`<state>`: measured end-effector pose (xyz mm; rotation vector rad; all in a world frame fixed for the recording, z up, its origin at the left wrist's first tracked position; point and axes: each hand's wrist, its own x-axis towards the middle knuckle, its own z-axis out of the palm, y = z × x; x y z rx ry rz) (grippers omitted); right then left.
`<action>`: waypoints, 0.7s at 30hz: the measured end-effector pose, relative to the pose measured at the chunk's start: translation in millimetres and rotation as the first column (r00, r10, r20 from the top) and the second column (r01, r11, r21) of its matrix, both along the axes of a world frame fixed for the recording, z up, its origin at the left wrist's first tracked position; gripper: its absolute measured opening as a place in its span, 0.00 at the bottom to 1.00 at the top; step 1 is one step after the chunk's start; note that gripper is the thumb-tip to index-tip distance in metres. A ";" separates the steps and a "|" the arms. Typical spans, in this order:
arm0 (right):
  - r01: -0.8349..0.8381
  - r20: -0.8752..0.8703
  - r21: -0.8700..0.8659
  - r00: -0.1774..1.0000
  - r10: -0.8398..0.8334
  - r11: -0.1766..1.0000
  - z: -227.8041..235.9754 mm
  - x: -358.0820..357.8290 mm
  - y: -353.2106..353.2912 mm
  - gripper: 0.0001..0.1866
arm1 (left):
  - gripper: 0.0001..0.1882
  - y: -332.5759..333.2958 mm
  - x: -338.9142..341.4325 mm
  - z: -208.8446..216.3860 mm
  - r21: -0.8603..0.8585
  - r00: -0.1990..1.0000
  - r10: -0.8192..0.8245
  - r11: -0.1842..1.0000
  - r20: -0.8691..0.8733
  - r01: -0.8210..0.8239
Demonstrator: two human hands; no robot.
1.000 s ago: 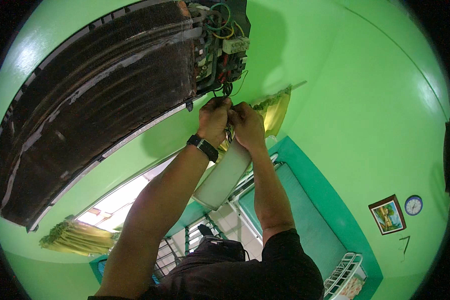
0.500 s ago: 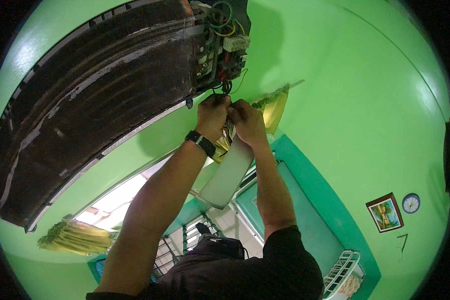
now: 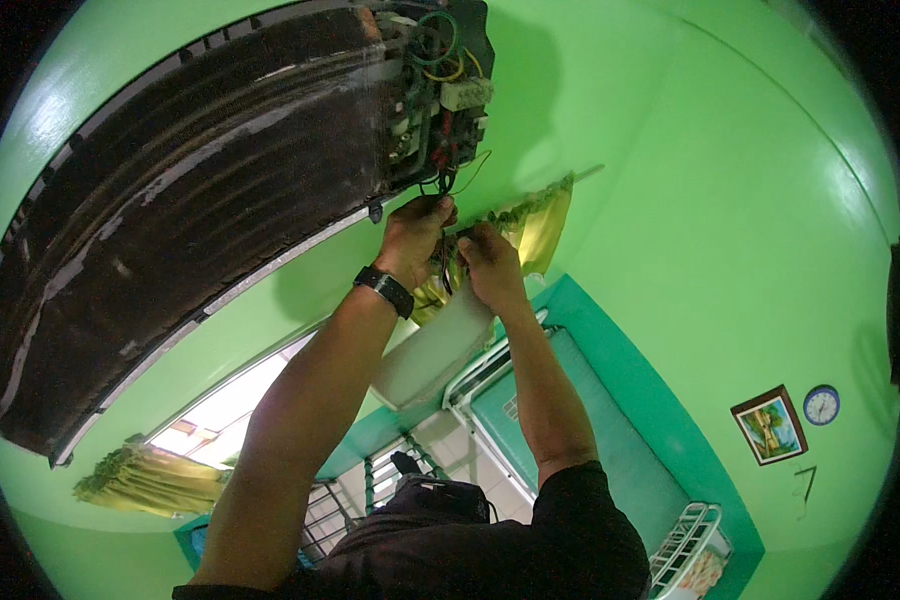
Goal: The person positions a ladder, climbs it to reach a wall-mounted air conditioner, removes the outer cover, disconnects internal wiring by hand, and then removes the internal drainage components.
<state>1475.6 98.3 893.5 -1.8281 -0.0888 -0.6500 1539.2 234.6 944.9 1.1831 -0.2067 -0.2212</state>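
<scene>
Overhead, an opened wall air conditioner shows its dark fins, with circuit parts and coloured wires bare at its right end. Dark wires run down from that end into my left hand, which is closed around them and wears a black watch. Just below and to the right, my right hand is closed in a pinch; what lies between its fingers is mostly hidden. Dark strands hang between the two hands. A long whitish panel hangs tilted below them, partly behind my right hand.
Behind my hands a yellow curtain hangs on the green wall. Below stand a bed with a green mattress and a white metal frame, and a dark rack. A bright window is at left; a picture and clock hang at right.
My right hand has dropped slightly and drawn apart from my left, opening a gap. My left hand has shifted a little left. The whitish panel has swung up and left.
</scene>
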 end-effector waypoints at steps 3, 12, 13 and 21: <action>0.058 -0.055 -0.272 0.996 -0.075 0.961 -6.5 -1.3 3.3 0.13 | 0.17 6.6 -8.8 4.8 0.137 0.990 -0.131 0.981 -0.053 0.138; 0.125 0.109 -0.288 0.989 -0.097 0.949 -0.4 2.3 28.9 0.15 | 0.18 42.9 -1.4 1.4 0.168 0.960 -0.276 0.950 0.049 0.264; 0.124 0.154 -0.254 0.984 -0.087 0.959 5.1 3.6 31.6 0.16 | 0.18 43.3 -1.4 4.7 0.194 0.956 -0.284 0.944 0.075 0.265; 0.068 0.015 -0.197 0.998 -0.066 0.978 30.0 -7.2 38.0 0.16 | 0.16 53.6 3.6 4.9 0.263 0.935 -0.332 0.919 0.121 0.293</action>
